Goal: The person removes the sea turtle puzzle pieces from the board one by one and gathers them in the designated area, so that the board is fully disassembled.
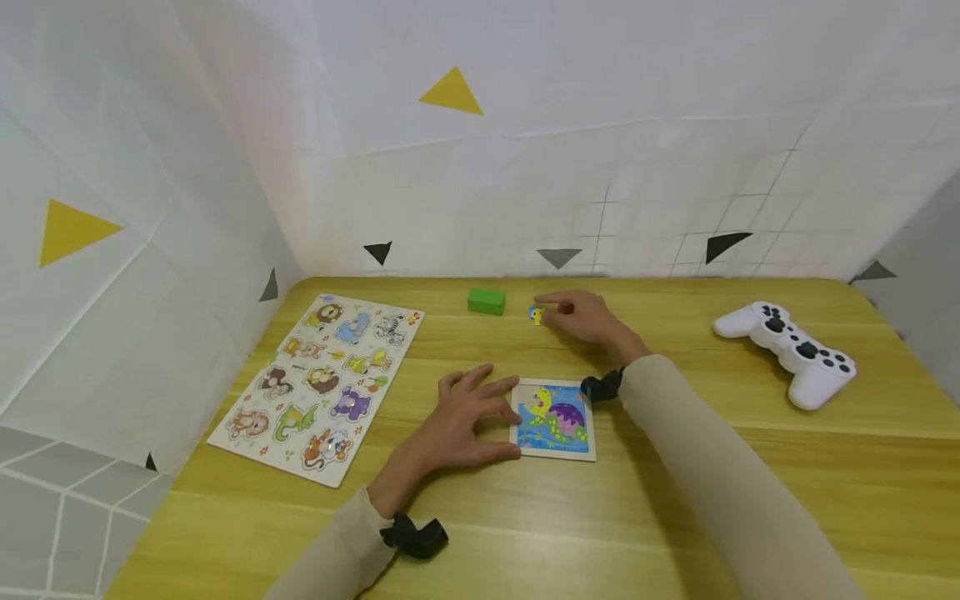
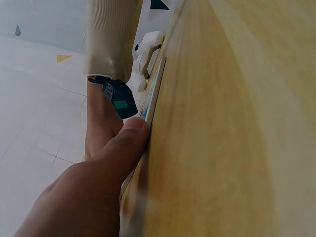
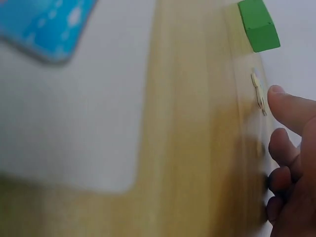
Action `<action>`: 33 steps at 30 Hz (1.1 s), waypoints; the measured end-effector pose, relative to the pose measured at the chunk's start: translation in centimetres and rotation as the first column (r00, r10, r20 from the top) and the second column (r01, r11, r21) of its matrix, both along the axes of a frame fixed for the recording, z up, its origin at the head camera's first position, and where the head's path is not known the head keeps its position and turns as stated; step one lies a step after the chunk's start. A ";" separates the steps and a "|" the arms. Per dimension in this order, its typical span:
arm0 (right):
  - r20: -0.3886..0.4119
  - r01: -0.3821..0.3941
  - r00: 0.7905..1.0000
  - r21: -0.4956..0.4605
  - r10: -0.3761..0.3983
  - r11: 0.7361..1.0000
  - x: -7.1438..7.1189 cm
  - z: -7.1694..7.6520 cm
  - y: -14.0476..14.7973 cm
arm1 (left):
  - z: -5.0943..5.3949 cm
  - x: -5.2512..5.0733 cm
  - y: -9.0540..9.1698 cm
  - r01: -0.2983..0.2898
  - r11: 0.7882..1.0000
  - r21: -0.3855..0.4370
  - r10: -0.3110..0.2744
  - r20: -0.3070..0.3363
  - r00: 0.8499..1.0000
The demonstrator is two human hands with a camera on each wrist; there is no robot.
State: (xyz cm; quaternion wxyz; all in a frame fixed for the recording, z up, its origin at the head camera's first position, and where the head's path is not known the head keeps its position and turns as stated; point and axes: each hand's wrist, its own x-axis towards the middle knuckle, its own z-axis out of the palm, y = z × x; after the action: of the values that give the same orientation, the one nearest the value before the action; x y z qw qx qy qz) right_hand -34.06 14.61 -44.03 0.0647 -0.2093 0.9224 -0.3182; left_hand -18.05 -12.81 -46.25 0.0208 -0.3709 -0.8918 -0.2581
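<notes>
The small framed puzzle (image 1: 566, 421) shows a yellow sea creature with a purple shell. My left hand (image 1: 461, 425) has its fingers spread along the left side, thumb at the near left corner; in the left wrist view the thumb (image 2: 129, 133) touches the frame's edge (image 2: 157, 89). Beyond the puzzle, my right hand (image 1: 588, 317) hovers beside a small blue and yellow piece (image 1: 536, 314), index finger stretched out above it. A narrow gap separates the piece (image 3: 258, 93) from the nearest fingertip in the right wrist view; the other fingers of that hand (image 3: 296, 148) bend loosely.
A green block (image 1: 486, 302) stands left of the small piece. On the left lies a large animal puzzle board (image 1: 300, 379), and on the right a white game controller (image 1: 787, 350). A white sheet with triangles (image 1: 525, 192) rises behind the table.
</notes>
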 end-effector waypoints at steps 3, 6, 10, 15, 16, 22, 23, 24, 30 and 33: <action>0.019 0.002 1.000 -0.047 -0.001 0.999 0.2 0.0 0.3 | 0.0 0.1 0.0 -0.005 1.000 -0.009 0.005 0.004 1.000; 0.036 0.004 0.999 -0.112 0.000 0.994 0.5 -0.2 0.5 | -0.2 0.1 0.0 -0.010 1.000 -0.019 0.010 0.008 1.000; 0.043 0.003 0.999 -0.194 0.005 0.981 1.2 -0.5 1.2 | -0.2 0.1 0.1 -0.011 0.999 -0.030 0.011 0.009 1.000; 0.051 0.000 0.999 -0.248 0.013 0.969 3.0 -0.5 2.2 | 0.0 0.0 0.2 -0.007 0.999 -0.033 0.008 0.007 1.000; 0.054 -0.003 0.998 -0.254 0.017 0.967 3.4 -0.4 2.3 | 0.1 0.0 0.2 -0.008 0.999 -0.033 0.008 0.008 1.000; 0.086 -0.033 0.995 -0.267 0.058 0.963 5.6 -0.6 3.1 | -0.1 0.0 0.1 -0.009 1.000 -0.024 0.009 0.001 1.000; 0.093 -0.042 0.993 -0.272 0.070 0.961 6.0 -0.6 3.2 | -0.1 0.0 0.1 -0.008 1.000 -0.022 0.008 -0.002 1.000; 0.095 -0.056 0.992 -0.278 0.085 0.959 6.3 -0.7 3.2 | -0.1 0.0 0.1 -0.007 1.000 -0.020 0.006 -0.005 1.000; 0.069 -0.128 0.986 -0.259 0.150 0.957 8.6 -0.5 3.1 | -0.1 0.1 0.0 -0.002 1.000 -0.017 0.001 -0.022 1.000; 0.010 -0.184 0.982 -0.199 0.190 0.963 9.7 -0.3 2.9 | -0.1 0.1 0.1 -0.001 1.000 -0.017 0.001 -0.031 1.000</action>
State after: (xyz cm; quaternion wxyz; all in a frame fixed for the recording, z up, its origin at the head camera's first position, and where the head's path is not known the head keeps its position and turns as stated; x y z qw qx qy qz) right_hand -24.40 17.53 -44.30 0.0868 -0.2960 0.8615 -0.4034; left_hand -17.98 -12.70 -46.32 0.0314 -0.3745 -0.8938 -0.2449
